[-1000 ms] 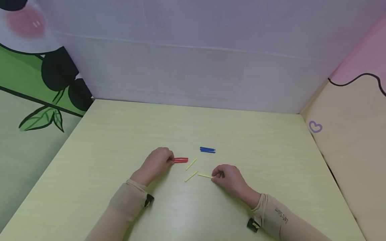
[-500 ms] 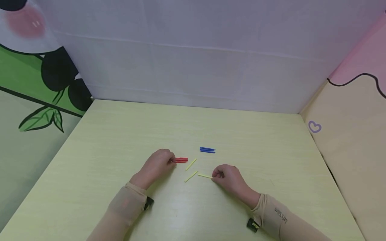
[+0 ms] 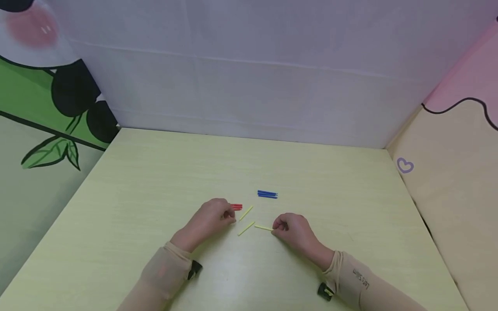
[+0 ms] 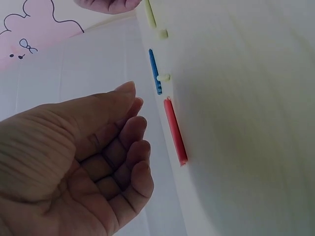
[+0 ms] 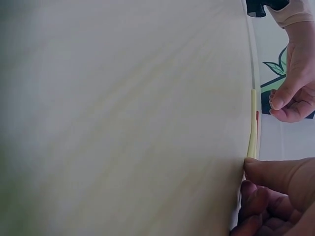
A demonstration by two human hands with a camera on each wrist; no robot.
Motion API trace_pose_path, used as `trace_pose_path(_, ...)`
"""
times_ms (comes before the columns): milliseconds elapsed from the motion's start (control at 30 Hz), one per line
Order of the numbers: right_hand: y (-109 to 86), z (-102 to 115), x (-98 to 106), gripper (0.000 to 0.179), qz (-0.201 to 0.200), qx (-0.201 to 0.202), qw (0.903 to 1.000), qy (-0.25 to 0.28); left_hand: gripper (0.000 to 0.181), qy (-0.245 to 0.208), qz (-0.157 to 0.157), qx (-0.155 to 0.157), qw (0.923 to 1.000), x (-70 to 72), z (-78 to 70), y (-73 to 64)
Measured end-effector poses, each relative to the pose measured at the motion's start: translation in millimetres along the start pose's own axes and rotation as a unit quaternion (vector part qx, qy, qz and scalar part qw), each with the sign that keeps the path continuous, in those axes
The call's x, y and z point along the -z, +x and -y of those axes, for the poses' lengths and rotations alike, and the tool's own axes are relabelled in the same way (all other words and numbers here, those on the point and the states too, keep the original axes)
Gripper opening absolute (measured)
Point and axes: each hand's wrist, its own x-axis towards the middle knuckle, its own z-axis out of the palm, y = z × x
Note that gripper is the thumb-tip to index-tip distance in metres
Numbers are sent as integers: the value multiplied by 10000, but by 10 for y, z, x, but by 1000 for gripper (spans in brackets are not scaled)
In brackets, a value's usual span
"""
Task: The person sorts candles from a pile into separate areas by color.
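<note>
Pale wood-grain tabletop [image 3: 330, 172] is spreading across the lower frame of the head view, a soft glare [image 3: 229, 276] showing low centre. Creased lavender-grey cloth backdrop [image 3: 249, 95] is filling the top centre. At left, painted panel [image 3: 39, 194] is carrying green, black rounds [image 3: 73, 88] and a leaf sprig [image 3: 48, 153]. At right, pink-and-beige panel [image 3: 447, 216] is bearing a wavy black line [image 3: 467, 98] and purple heart [image 3: 405, 165]. Left wrist view: pink cartoon shape [image 4: 44, 37] is showing upper left.
</note>
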Motion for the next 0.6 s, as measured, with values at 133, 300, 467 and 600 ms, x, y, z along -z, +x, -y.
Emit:
trace_pose_path(133,2,7,-9,10,-11,2,10000,-70,8,-1,14,-180,9998,-42,-26,1)
trace_pose_path(300,-3,1,-7,9,-19,-9,10000,-81,9,-22,-65,-305,9995,-62,-48,-7)
trace_pose_path(467,-14,-12,3,8,-17,-63,10000,-37,10,-41,-103,-331,9994,-47,-66,-17)
trace_pose_path(600,-12,-24,13,7,5,-179,9998,81,10,-67,-106,-423,9990,-40,-78,-19)
